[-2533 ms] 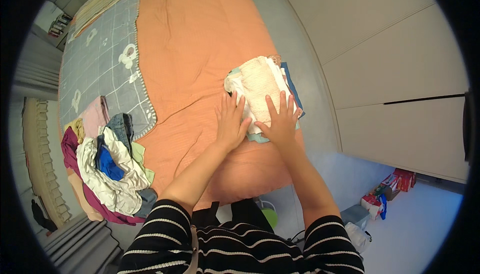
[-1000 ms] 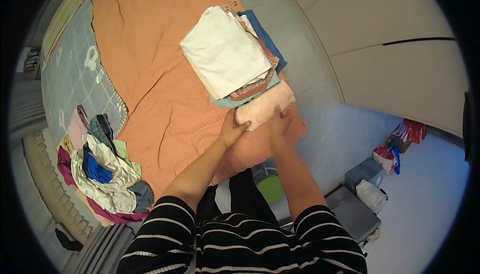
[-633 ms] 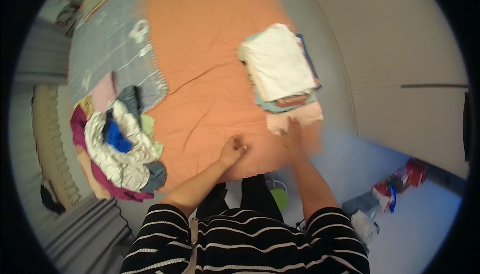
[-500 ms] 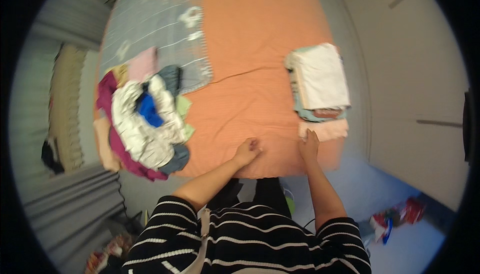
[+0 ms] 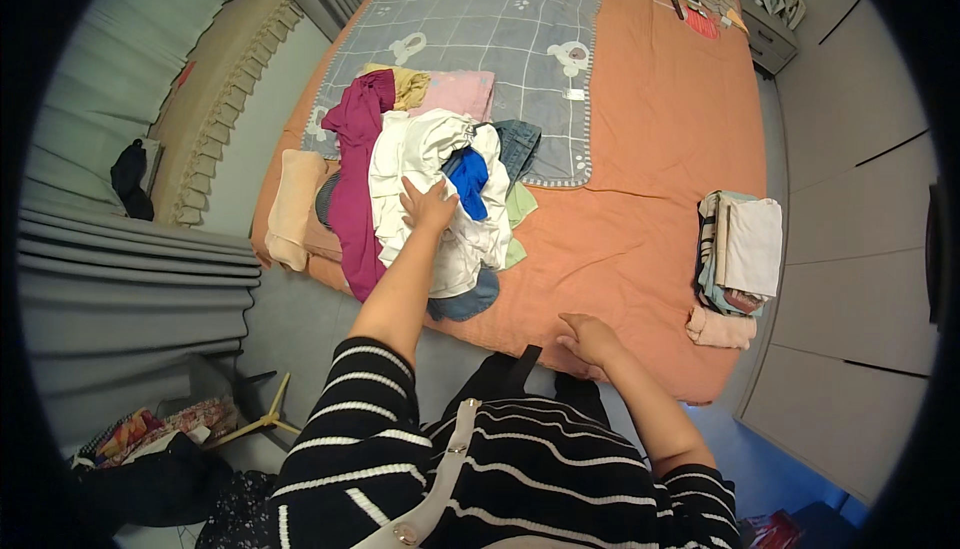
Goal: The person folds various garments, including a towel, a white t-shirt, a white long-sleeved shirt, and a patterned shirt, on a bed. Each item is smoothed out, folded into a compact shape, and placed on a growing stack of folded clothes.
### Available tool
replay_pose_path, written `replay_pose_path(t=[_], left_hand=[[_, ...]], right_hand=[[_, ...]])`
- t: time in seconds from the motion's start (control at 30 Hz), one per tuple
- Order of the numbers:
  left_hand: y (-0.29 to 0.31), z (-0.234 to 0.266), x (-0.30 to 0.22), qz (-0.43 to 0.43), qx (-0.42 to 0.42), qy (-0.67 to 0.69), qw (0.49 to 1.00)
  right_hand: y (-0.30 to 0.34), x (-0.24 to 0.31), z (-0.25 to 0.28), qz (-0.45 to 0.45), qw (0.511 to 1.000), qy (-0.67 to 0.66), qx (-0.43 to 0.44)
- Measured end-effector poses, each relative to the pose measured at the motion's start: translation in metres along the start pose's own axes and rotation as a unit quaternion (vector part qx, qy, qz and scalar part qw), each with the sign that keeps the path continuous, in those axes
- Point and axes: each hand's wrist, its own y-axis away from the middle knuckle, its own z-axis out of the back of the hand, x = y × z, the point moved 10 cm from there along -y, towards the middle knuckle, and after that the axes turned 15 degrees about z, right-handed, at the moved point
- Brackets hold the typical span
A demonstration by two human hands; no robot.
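Note:
My left hand (image 5: 428, 206) rests on a crumpled white garment (image 5: 405, 164) in the loose clothes heap, its fingers apart. A bright blue cloth (image 5: 467, 184) lies on the white garment just beside that hand. Around them are a magenta garment (image 5: 358, 189), a pink cloth (image 5: 458, 95), a yellowish cloth (image 5: 410, 87), denim pieces (image 5: 517, 147) and a light green cloth (image 5: 520, 207). Over the bed's near edge hovers my right hand (image 5: 592, 339), empty, with fingers stretched out toward the left.
An orange-covered bed (image 5: 660, 129) carries a grey patterned blanket (image 5: 450, 24). At its right edge stands a stack of folded clothes (image 5: 752, 247), with a rolled peach cloth (image 5: 722, 328) in front. Cabinets (image 5: 850, 309) line the right, grey curtains (image 5: 130, 299) the left.
The view has swung left. My left hand has gone from the bed's near edge onto the white garment. My right hand has left the peach cloth and moved left.

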Motion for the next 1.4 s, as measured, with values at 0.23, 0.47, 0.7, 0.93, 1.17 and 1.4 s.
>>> replay_pose_path(t=[0.23,0.47,0.7,0.93,1.17,1.4], left_hand=[[0.035,0.024,-0.039,-0.143,0.201,0.477,0.844],[0.250,0.026,-0.058,-0.200,0.493,0.413,0.739],[0.330,0.014,-0.054,-0.274,0.604,0.286,0.691],[0.308,0.038,-0.057,-0.209,0.598,0.435,0.640],[0.214,-0.029,-0.014,0.228,0.535,0.635,0.509],[0.183,0.013,-0.092,-0.014,0.518,0.664,0.539]], right_hand=[[0.003,0.014,0.021,-0.039,0.994,-0.088,-0.046],[-0.016,0.030,0.060,-0.102,0.669,-0.687,-0.264],[-0.036,0.064,0.053,0.018,0.708,-0.693,-0.135],[0.008,0.097,0.173,0.097,0.723,-0.620,-0.288],[0.062,0.119,0.223,0.201,0.714,-0.615,-0.267],[0.085,0.117,0.184,0.131,0.827,-0.537,-0.102]])
